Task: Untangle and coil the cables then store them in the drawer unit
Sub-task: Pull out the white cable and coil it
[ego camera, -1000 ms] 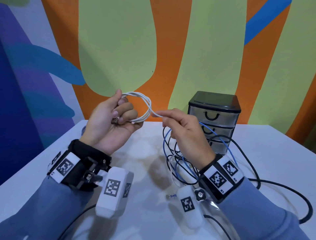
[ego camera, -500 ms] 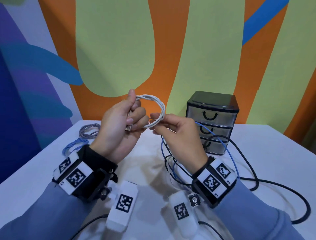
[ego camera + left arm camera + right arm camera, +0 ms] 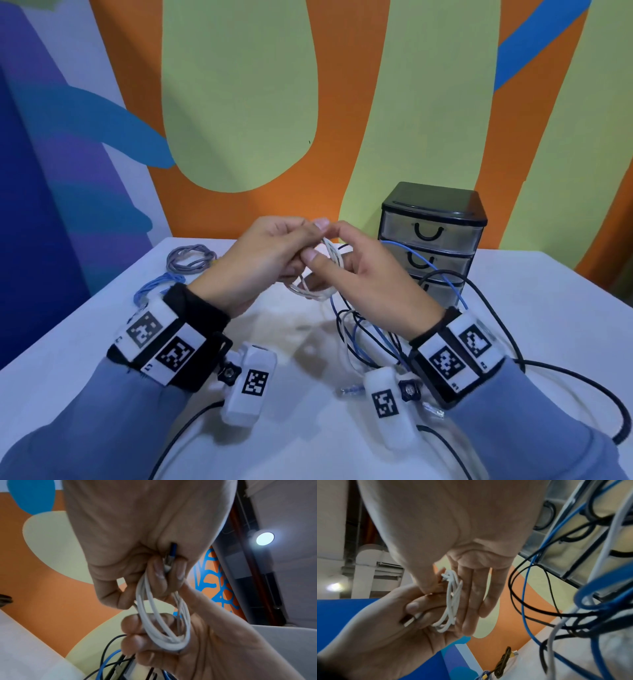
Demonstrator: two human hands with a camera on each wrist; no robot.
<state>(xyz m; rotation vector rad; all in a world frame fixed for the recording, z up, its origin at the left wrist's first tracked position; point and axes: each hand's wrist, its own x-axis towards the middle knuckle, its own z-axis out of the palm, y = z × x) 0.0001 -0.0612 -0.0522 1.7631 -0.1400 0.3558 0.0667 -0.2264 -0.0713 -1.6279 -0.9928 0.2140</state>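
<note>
A small coil of white cable [image 3: 317, 292] hangs between my two hands above the table. My left hand [image 3: 294, 245] grips one side of the white coil [image 3: 164, 623], fingers curled round it and round its USB plug [image 3: 171, 555]. My right hand [image 3: 329, 246] pinches the other side of that coil [image 3: 452, 601] with the thumb, its fingers lying nearly straight behind the loops. The black drawer unit [image 3: 432, 240] stands behind my right hand with all drawers closed. A tangle of black, blue and white cables [image 3: 368, 337] lies under my right wrist.
A grey coiled cable [image 3: 190, 260] and a blue coiled cable [image 3: 154, 291] lie at the table's far left. A thick black cable [image 3: 561, 368] loops out towards the right edge. The painted wall stands close behind the table.
My hands came together and dropped lower. The right hand went from pulling the white strand sideways to closing on the coil, which hangs below the fingers now.
</note>
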